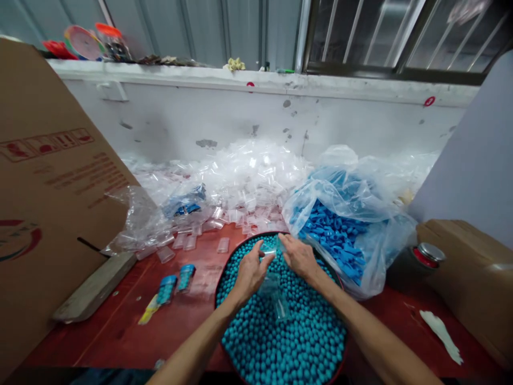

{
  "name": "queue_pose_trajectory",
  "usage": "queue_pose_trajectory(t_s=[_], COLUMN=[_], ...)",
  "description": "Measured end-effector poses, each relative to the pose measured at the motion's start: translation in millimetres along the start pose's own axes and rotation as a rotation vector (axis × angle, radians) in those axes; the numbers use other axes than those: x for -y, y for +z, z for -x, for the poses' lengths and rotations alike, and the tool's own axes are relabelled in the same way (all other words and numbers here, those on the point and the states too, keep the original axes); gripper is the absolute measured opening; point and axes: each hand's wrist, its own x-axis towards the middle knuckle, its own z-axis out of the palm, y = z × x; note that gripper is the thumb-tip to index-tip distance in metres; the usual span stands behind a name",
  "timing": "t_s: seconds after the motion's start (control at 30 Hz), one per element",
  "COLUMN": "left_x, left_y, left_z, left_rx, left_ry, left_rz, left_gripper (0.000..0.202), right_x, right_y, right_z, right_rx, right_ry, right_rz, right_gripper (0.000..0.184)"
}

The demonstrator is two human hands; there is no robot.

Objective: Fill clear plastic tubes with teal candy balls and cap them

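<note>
Over a round tub (219, 275) filled with turquoise beads (292, 347), both my hands work close together. My left hand (250, 270) pinches a small clear plastic tube (269, 252) between thumb and fingers. Just to its right, my right hand (298, 258) has its fingers curled at the beads; what they hold is hard to make out. Another clear tube (281, 309) lies on the beads below my hands. On the red table to the left are two bead-filled tubes with blue ends, one here (166, 289) and one beside it (186, 277), the nearer touching a yellow piece (148, 310).
Clear tubes (256, 187) are heaped along the wall. A plastic bag (385, 240) of blue parts (340, 235) stands right of the tub. Cardboard boxes flank the table, at left (52, 160) and right (468, 278). A silver-lidded container (430, 252) stands by the right box.
</note>
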Motion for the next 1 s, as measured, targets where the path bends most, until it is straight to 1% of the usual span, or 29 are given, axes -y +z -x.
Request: queue_pose_trajectory(t_s=[0.07, 0.13, 0.2, 0.23, 0.3, 0.33, 0.37, 0.43, 0.5, 0.57, 0.63, 0.67, 0.7, 0.77, 0.8, 0.87, 0.93, 1.0], left_x=[-5, -7, -6, -4, -2, -1, 0, -2, -7, -14, -20, -21, -20, -12, -7, 2, 6, 5], left_y=[11.9, 22.1, 29.0, 31.3, 34.2, 35.2, 35.6, 34.3, 27.4, 12.2, -10.2, -22.3, -33.5, -49.0, -52.0, -48.1, -34.1, -16.6], left_z=[-9, -12, -7, -3, 7, 11, 15, 17, 15, 12, 7, 5, 3, 0, 1, 9, 23, 38], left_rx=[0.021, 0.008, -0.039, -0.05, -0.037, -0.026, -0.033, -0.078, -0.105, -0.085, -0.065, -0.065, -0.068, 0.011, -0.013, 0.026, 0.1, 0.157], left_ry=[-0.084, -0.127, -0.186, -0.231, -0.3, -0.308, -0.299, -0.237, -0.179, -0.202, -0.278, -0.291, -0.286, -0.22, -0.2, -0.2, -0.242, -0.296], left_rz=[0.274, 0.502, 0.684, 0.776, 0.939, 0.978, 0.973, 0.863, 0.771, 0.816, 0.931, 0.956, 0.961, 0.824, 0.742, 0.628, 0.611, 0.657], left_gripper=[0.053, 0.046, 0.041, 0.042, 0.046, 0.046, 0.043, 0.034, 0.031, 0.033, 0.035, 0.036, 0.035, 0.037, 0.039, 0.04, 0.04, 0.042], right_x=[14, 26, 35, 39, 43, 46, 48, 53, 57, 58, 55, 51, 46, 34, 29, 25, 31, 43], right_y=[0, 3, 7, 8, 9, 10, 10, 9, 8, 4, 0, -3, -5, -6, -6, -3, 2, 7], right_z=[11, 20, 27, 30, 32, 33, 33, 34, 37, 44, 54, 59, 63, 67, 66, 62, 55, 50], right_rx=[-0.096, -0.135, -0.123, -0.111, -0.089, -0.089, -0.092, -0.097, -0.086, -0.01, 0.109, 0.159, 0.18, 0.15, 0.15, 0.159, 0.169, 0.169], right_ry=[-0.045, -0.02, 0.025, 0.038, 0.04, 0.035, 0.026, 0.012, 0.017, 0.03, 0.043, 0.059, 0.085, 0.199, 0.25, 0.293, 0.27, 0.236], right_rz=[-0.135, -0.263, -0.391, -0.464, -0.592, -0.638, -0.669, -0.697, -0.711, -0.74, -0.802, -0.846, -0.895, -0.995, -1.056, -1.182, -1.31, -1.386], right_gripper=[0.044, 0.034, 0.03, 0.031, 0.033, 0.032, 0.032, 0.031, 0.031, 0.027, 0.019, 0.016, 0.016, 0.024, 0.03, 0.034, 0.034, 0.03])
